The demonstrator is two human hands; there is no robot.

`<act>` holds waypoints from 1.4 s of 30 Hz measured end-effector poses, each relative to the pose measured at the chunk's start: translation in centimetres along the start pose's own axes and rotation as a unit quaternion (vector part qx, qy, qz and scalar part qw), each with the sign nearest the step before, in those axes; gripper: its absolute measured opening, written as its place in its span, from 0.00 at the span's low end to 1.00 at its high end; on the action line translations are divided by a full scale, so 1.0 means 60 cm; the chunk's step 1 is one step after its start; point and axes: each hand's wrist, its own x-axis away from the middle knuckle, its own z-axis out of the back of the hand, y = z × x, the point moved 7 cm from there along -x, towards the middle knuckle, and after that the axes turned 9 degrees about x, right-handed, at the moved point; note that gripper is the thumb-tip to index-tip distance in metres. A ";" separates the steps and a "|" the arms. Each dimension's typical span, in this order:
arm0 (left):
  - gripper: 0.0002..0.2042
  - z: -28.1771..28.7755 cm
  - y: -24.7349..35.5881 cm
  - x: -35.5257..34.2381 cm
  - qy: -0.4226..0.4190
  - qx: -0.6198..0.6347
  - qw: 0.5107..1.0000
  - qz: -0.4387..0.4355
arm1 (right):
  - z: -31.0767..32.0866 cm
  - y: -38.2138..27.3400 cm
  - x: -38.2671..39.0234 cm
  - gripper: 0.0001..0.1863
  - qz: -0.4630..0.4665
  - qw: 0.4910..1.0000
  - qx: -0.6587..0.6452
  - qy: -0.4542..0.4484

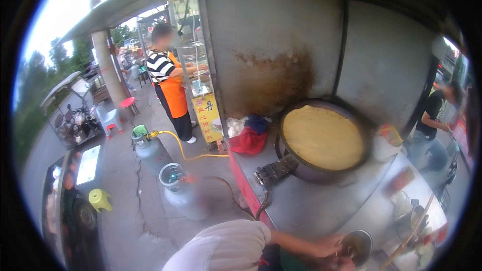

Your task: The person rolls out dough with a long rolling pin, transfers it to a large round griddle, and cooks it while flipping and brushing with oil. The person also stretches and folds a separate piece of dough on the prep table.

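Observation:
My left hand [329,245], below a pale sleeve, reaches to the near-left rim of a round metal bowl [367,242] at the lower edge and appears to grip it. Close beside it, at the bowl's near side, is my right hand [342,264]; its fingers are blurred and partly cut off. The bowl's inside looks dark and brownish, its contents unclear. Beyond my hands, a large dark round pan [369,145] holds a thick, flat yellow cake [324,138] that fills most of it. A black burner part [276,171] juts from the pan's near left side.
The metal counter [311,203] carries a red cloth bundle [249,140], a white container [385,148] and a long wooden stick [409,233]. Gas cylinders [185,198] with hoses stand on the pavement at left. A person in an orange apron [175,95] works beyond; another person [433,120] stands far right.

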 end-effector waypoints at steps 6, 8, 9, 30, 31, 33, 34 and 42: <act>0.15 0.007 0.012 0.012 -0.076 -0.007 0.995 0.066 | 0.040 0.086 -0.001 0.21 -0.227 0.958 -0.121 0.128; 0.15 0.002 0.005 0.006 -0.059 0.013 0.998 0.021 | 0.042 0.128 -0.009 0.19 -0.284 0.941 -0.130 0.129; 0.16 -0.003 -0.008 0.004 -0.042 0.032 0.998 -0.022 | 0.031 0.160 -0.016 0.19 -0.311 0.938 -0.120 0.095; 0.22 0.085 0.113 -0.095 -0.315 -0.078 0.914 -0.243 | -0.088 0.183 -0.109 0.30 -0.398 0.909 -0.112 0.041; 0.22 0.101 0.107 -0.101 -0.317 -0.086 0.914 -0.240 | -0.095 0.175 -0.115 0.30 -0.402 0.907 -0.116 0.039; 0.22 0.129 0.100 -0.102 -0.320 -0.096 0.913 -0.235 | -0.102 0.153 -0.123 0.30 -0.413 0.902 -0.119 0.039; 0.22 0.145 0.097 -0.105 -0.320 -0.101 0.913 -0.232 | -0.107 0.143 -0.125 0.30 -0.418 0.899 -0.122 0.038; 0.13 0.302 0.132 -0.166 -0.176 0.053 0.983 -0.007 | -0.123 0.034 -0.159 0.31 -0.501 0.831 -0.237 0.049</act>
